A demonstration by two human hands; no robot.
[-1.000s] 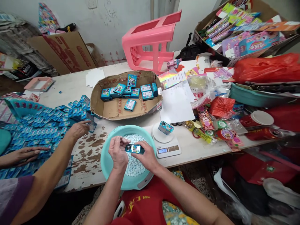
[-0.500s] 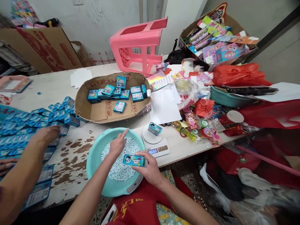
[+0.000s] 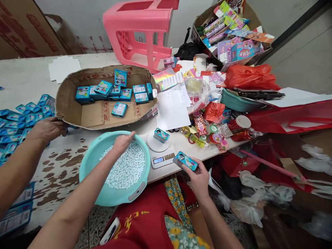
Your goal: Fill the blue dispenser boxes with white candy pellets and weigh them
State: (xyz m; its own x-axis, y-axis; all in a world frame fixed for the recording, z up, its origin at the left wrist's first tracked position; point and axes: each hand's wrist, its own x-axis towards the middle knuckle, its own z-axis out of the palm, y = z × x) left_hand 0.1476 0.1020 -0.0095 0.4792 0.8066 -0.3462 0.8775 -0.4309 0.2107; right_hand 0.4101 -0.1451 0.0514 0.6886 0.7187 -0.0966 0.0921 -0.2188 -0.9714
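My right hand (image 3: 198, 176) grips a blue candy box (image 3: 185, 160) between thumb and fingers, held right of the scale and beyond the table's front edge. My left hand (image 3: 122, 142) is over the far side of the turquoise basin (image 3: 88, 166), one digit stretched toward the rim. Its other fingers are curled, and what they hold, if anything, is hidden. Small pale-blue candies (image 3: 126, 169) fill the basin's bottom. Another blue candy box (image 3: 161, 135) stands on the round white plate of the kitchen scale (image 3: 163, 157), whose display is lit.
Several blue boxes lie in a cut-down cardboard box (image 3: 90, 116). At left, a co-worker's hand (image 3: 48, 129) touches its edge beside rows of more blue boxes (image 3: 15, 124). A pink stool (image 3: 137, 24) lies behind. Papers (image 3: 172, 110), packets and a red bag (image 3: 250, 77) crowd the right.
My right hand has carried the candy box from above the basin to the right, past the scale. My left hand stays over the basin. The co-worker's hand now touches the cardboard box. The view has shifted.
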